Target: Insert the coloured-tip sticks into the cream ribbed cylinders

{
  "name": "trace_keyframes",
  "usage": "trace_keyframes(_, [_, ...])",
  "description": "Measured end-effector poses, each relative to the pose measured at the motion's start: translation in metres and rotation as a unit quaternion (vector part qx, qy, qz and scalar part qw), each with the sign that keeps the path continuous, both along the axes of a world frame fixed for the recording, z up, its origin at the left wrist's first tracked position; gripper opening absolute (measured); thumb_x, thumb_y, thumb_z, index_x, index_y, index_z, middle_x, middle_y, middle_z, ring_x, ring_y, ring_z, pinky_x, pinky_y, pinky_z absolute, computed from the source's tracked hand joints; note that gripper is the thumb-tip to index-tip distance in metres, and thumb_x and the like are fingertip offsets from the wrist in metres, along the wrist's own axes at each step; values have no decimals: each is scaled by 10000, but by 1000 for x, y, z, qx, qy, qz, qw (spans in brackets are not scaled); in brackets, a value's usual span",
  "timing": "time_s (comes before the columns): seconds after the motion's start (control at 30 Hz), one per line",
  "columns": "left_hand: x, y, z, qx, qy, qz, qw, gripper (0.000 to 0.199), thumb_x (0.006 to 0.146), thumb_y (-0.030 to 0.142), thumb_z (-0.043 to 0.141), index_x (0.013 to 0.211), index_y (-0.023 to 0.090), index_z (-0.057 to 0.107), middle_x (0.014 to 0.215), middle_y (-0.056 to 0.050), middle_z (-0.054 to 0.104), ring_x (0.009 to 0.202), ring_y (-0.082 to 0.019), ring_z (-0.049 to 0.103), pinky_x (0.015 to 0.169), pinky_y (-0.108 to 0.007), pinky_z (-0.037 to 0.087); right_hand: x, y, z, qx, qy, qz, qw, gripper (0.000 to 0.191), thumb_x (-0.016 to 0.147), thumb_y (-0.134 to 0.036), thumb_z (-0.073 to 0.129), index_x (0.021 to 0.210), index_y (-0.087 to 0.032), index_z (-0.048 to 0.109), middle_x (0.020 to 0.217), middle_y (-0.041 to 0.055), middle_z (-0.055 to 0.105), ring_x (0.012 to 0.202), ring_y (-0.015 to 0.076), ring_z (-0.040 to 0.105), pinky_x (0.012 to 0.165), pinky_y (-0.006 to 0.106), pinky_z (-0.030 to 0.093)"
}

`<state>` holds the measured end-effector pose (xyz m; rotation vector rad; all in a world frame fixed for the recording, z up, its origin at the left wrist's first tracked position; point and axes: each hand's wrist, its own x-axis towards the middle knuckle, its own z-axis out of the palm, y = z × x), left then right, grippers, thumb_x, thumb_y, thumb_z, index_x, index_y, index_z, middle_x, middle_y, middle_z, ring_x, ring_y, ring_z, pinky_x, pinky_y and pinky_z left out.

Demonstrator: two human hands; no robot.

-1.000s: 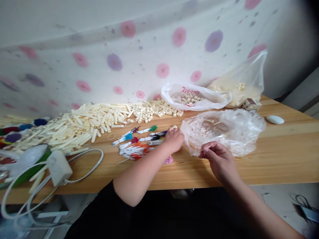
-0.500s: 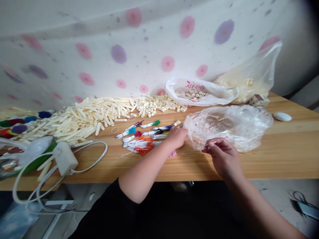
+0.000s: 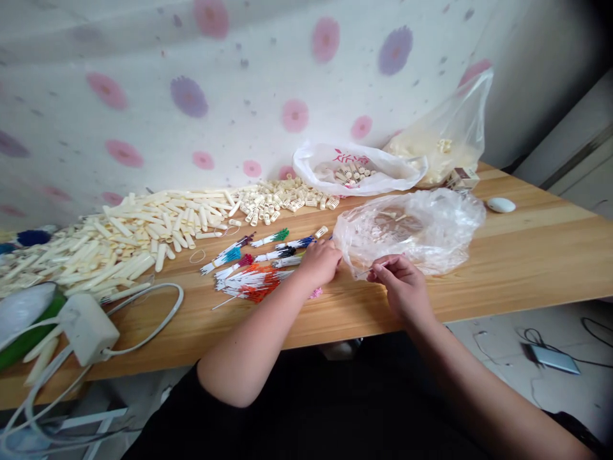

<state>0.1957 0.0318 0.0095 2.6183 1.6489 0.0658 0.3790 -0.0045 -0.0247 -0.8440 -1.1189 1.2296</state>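
Observation:
My left hand (image 3: 322, 262) is closed, with its fingertips turned away from view beside the near left edge of a clear plastic bag (image 3: 450, 230). What it holds, if anything, is hidden. Just in front of the same bag, my right hand (image 3: 401, 281) pinches a thin white stick (image 3: 368, 271) between thumb and forefinger. Bundles of thin white sticks with coloured tips lie left of my left hand, among them a green-tipped bundle (image 3: 271, 237), a light-blue-tipped bundle (image 3: 223, 259) and a large orange-tipped bundle (image 3: 251, 281). Small pale pieces show inside the clear bag.
Cream plastic tubes (image 3: 143, 223) are heaped at the left, beside short slotted cream pieces (image 3: 282, 199). A white bag (image 3: 311, 172) with cream parts stands behind. A white adapter (image 3: 89, 326) with cables lies front left. A small box (image 3: 463, 179) and white oval object (image 3: 500, 204) sit right.
The view has swung to the right, so everything on the table appears farther left. Both hands keep nearly the same positions by the clear bag, the right still pinching the stick.

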Motion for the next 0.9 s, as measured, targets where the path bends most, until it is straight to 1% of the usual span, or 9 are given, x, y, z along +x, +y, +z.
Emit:
trace_keyframes(0.2, [7, -6, 2, -3, 13, -4, 1000, 192, 781, 158, 494, 868, 125, 662, 1020, -131, 603, 1016, -285, 514, 875, -405, 388, -8, 2, -4, 0, -175, -7, 985, 185, 738, -363, 657, 728, -184, 612, 633, 21, 642, 600, 156, 602, 596, 285, 465])
trace_keyframes(0.33, [8, -14, 6, -12, 4, -16, 1000, 193, 714, 167, 580, 881, 95, 646, 1030, -147, 604, 1043, -292, 500, 915, -418, 359, -12, 5, -11, -10, -209, -35, 977, 192, 712, -369, 664, 743, -186, 615, 647, 33, 663, 611, 175, 615, 612, 305, 468])
trace_keyframes(0.4, [6, -16, 9, -13, -12, -24, 1000, 178, 700, 142, 582, 864, 102, 638, 1022, -142, 610, 1039, -287, 507, 919, -421, 351, -12, 6, -9, -20, -185, -34, 982, 206, 724, -380, 658, 754, -183, 608, 654, 37, 666, 616, 174, 621, 610, 307, 483])
trace_keyframes(0.5, [-2, -19, 14, -15, -53, -20, 998, 109, 720, 116, 542, 795, 125, 621, 913, -105, 635, 941, -250, 555, 883, -402, 375, -12, 4, 0, -43, -58, -9, 997, 205, 720, -360, 684, 753, -177, 596, 653, 25, 660, 619, 156, 630, 602, 290, 502])
trace_keyframes(0.57, [-8, -21, 16, -22, -88, -13, 996, 90, 743, 117, 519, 753, 146, 604, 797, -56, 639, 807, -191, 581, 803, -334, 418, -12, 2, 9, -56, 37, -1, 998, 186, 702, -315, 714, 742, -176, 596, 657, 12, 655, 615, 140, 632, 589, 271, 502])
trace_keyframes(0.67, [-18, -27, 17, -35, -160, 1, 986, 98, 783, 135, 493, 765, 159, 586, 753, -13, 638, 694, -123, 578, 678, -236, 442, -13, 0, 22, -65, 108, 10, 992, 155, 688, -259, 730, 724, -178, 603, 668, 1, 656, 609, 130, 636, 567, 254, 500])
trace_keyframes(0.73, [-23, -33, 17, -45, -272, 22, 961, 69, 791, 159, 510, 765, 156, 575, 766, -11, 638, 701, -115, 580, 666, -222, 450, -14, -2, 30, -55, 119, 29, 991, 123, 702, -235, 721, 713, -179, 612, 662, 1, 659, 592, 124, 630, 558, 252, 496])
trace_keyframes(0.83, [-28, -44, 18, -71, -460, 50, 884, 35, 757, 183, 587, 760, 153, 568, 750, -6, 616, 702, -116, 568, 672, -233, 456, -15, -5, 37, -17, 98, 49, 994, 72, 732, -210, 697, 723, -178, 634, 665, 11, 666, 583, 119, 620, 558, 252, 487])
trace_keyframes(0.9, [-29, -50, 20, -93, -526, 55, 844, 65, 743, 184, 616, 781, 153, 573, 746, 0, 603, 688, -107, 557, 662, -229, 454, -16, -8, 41, 12, 81, 49, 995, 54, 736, -198, 695, 734, -182, 643, 680, 14, 668, 595, 125, 623, 564, 260, 487])
